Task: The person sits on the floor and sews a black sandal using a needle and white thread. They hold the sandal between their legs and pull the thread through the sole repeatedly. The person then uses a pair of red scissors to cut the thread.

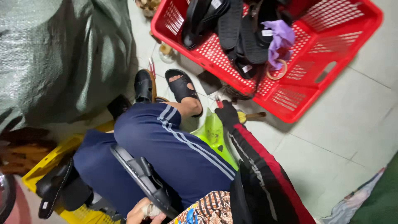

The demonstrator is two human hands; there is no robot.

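My left hand (143, 212), at the bottom edge, grips a black strapped sandal (143, 176) that lies across my lap on navy track trousers (178, 149). My right hand (226, 114), in a black glove with a black and red sleeve, reaches out over the floor just in front of the red basket (290, 103). It is closed on a wooden-handled tool (253, 115); the handle sticks out to the right and a red tip shows on the hand's far side. My foot wears a black sandal (182, 88), and another black sandal (144, 85) stands beside it.
The red basket holds several black sandals (232, 29), a purple cloth (280, 39) and a tape ring (276, 71). A grey-green tarp bundle (62, 54) fills the left. A yellow crate (41, 166) sits below it, and a green plastic bag (213, 132) lies under my knee on pale floor tiles (331, 141).
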